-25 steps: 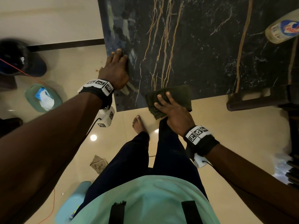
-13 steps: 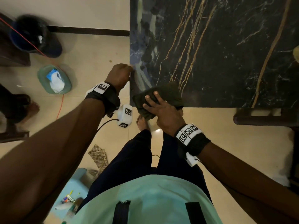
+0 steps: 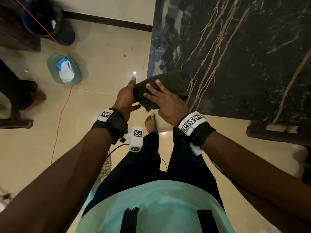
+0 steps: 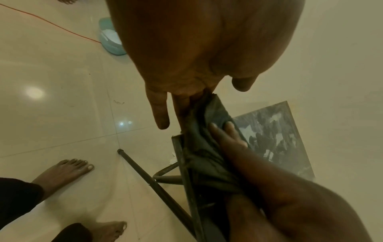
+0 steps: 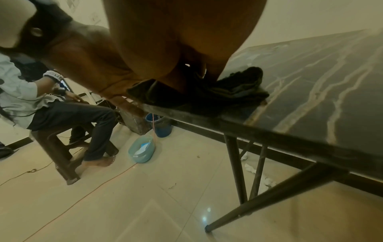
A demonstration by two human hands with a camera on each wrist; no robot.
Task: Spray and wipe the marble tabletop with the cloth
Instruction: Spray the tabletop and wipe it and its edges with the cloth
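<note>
The black marble tabletop (image 3: 244, 64) with gold veins fills the upper right of the head view. A dark green cloth (image 3: 170, 83) lies bunched on its near left corner and hangs partly over the edge. My right hand (image 3: 165, 100) presses on the cloth from above with spread, straight fingers. My left hand (image 3: 125, 98) is off the table at the corner; its palm and straight fingers lie against the cloth's overhanging left side, thumb pointing up. The left wrist view shows the cloth (image 4: 207, 147) between both hands. The right wrist view shows the cloth (image 5: 238, 88) on the table corner. No spray bottle is in view.
On the floor to the left are a teal basin (image 3: 64, 68), a dark blue bucket (image 3: 50, 26) and an orange cable (image 3: 58, 123). A seated person (image 5: 41, 98) is further left. A dark chair (image 3: 277, 132) stands at the table's near right. Thin metal table legs (image 5: 236, 168) slant below.
My right hand slid the cloth left along the near edge to the table's corner. My left hand left the table's left edge and came against the cloth's side. The bottle left the view.
</note>
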